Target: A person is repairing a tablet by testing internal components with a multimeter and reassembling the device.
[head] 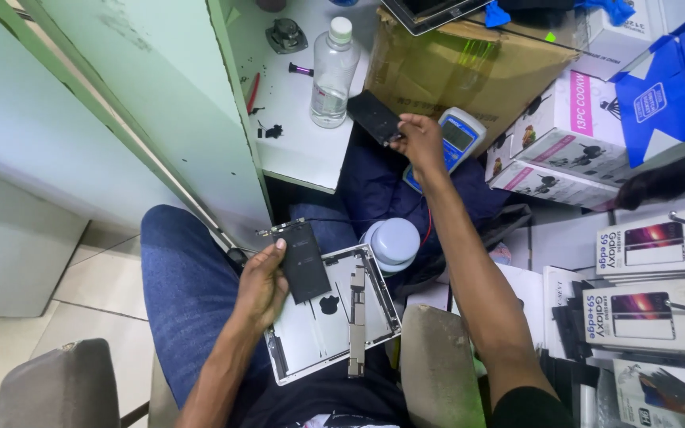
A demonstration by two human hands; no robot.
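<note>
Lap: battery [304,261] upright-ish, left hand [261,287] holding.

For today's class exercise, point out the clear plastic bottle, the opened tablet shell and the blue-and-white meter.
clear plastic bottle [332,79], head view, its body.
opened tablet shell [311,337], head view, bare inner panel.
blue-and-white meter [460,135], head view, its screen.

White desk [311,162], clear bottle [333,75], round metal part [286,36], red-handled tool [253,93], black scraps [272,131]

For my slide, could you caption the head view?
Left hand steadies opened tablet shell; right hand holds black battery.
</note>
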